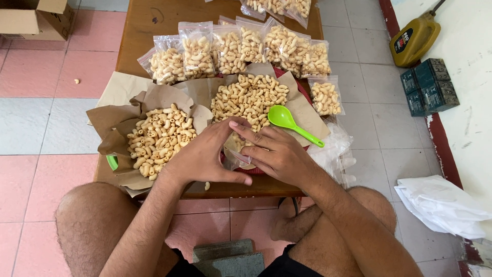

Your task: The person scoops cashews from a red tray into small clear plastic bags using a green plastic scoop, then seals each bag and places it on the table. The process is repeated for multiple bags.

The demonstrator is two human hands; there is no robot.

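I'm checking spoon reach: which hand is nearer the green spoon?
Right. The right hand lies just below the green spoon; the left hand sits farther left.

Looks like a home workspace for small-scale snack packing, w/ a low wooden surface (154, 31) on a pink & grey tiled floor (31, 128). Sealed snack bags (230, 48) sit in rows; a cardboard box (36, 18), yellow jug (415, 38) & dark boxes (429, 86) line the edges.
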